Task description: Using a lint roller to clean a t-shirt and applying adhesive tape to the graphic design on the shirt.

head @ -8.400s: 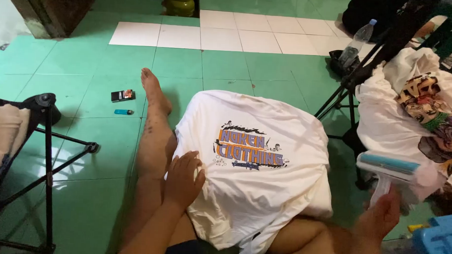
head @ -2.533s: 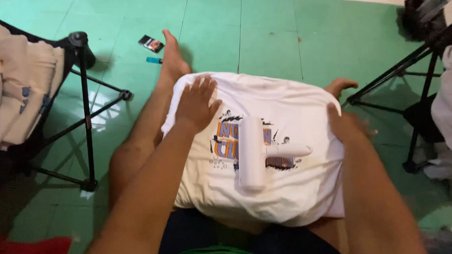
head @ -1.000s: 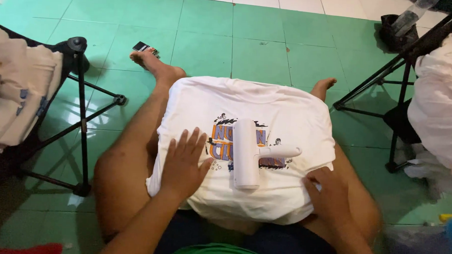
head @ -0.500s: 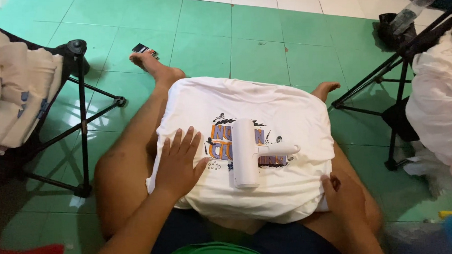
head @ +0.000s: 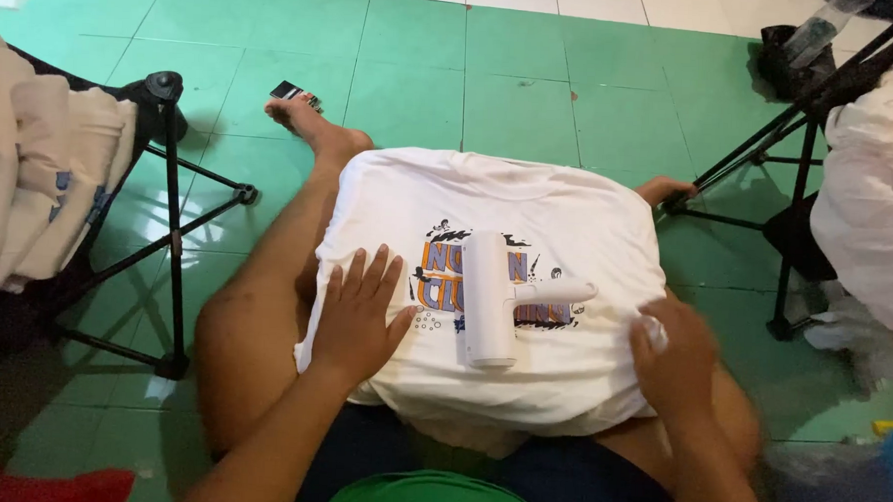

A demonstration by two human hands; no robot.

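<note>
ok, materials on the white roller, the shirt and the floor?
Lint roller: looks like smooth matte white plastic, hard edges, no weave. T-shirt: soft white knit fabric, probably cotton; it creases and drapes over the legs. Floor: glazed green tiles, likely ceramic; grout lines and glare show.

We see the lint roller on the shirt across our lap, between our left hand and right hand.

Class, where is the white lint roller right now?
The lint roller lies on the white T-shirt, over its print, between the left hand and right hand.
</note>
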